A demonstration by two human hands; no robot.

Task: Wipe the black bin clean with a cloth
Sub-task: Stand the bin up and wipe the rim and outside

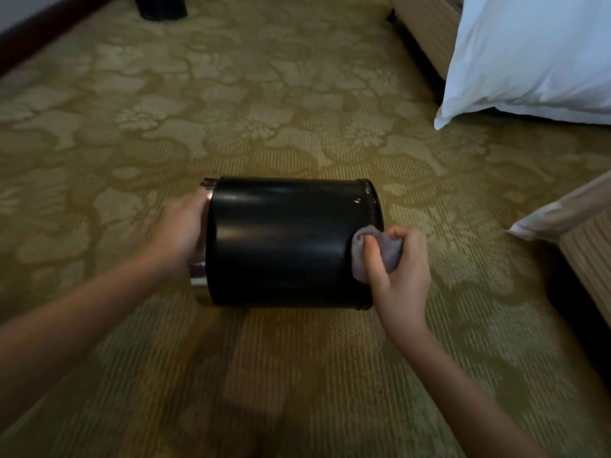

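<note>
Looking down through the head camera, I start at the far left, where my left arm comes in bare from the lower corner and reaches up to the black bin [284,241]. My left hand [180,234] is wrapped over the bin's shiny metal rim [198,269], fingers curled round the edge and gripping it. The bin itself lies on its side across the middle of the patterned carpet [264,94], rim end to the left, base end to the right, glossy wall facing up at me (a few small pale nicks show near the base end). Moving right, the grey cloth [373,251] is bunched up and pressed against the bin's wall close to the base edge. My right hand [398,264] is closed around that cloth, thumb on the near side, knuckles outward, the cloth poking out between thumb and fingers. Further right, a white pillow [529,57] hangs over the bed's edge at the top corner, well apart from the bin, and a second pale corner of bedding [562,209] juts in lower down. At the top left, a second dark object [162,8] stands on the carpet, cut off by the frame.
</note>
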